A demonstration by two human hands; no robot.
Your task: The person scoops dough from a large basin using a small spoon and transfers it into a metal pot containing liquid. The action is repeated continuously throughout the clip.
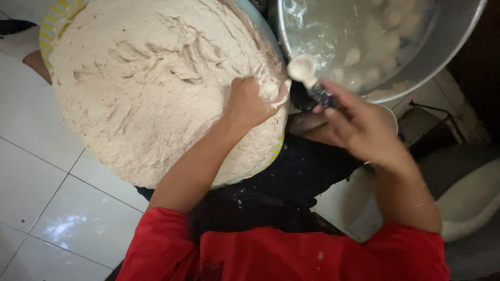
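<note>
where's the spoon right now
In the head view, the small dough-coated spoon is right of centre, held by the right hand, between the pale dough mound and the metal basin.

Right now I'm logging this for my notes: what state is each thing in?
Dough: soft, heaped in its basin.
Left hand: closed in the dough's edge.
Right hand: gripping the spoon.
Spoon: dough-coated, by the pan's rim.
Pan: holds liquid and dough balls.

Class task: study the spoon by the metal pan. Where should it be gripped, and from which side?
Grip the spoon by its dark handle, coming from the lower right, as the right hand does. The round bowl end is coated in dough and points up-left toward the metal pan, so only the handle is clean.
</note>
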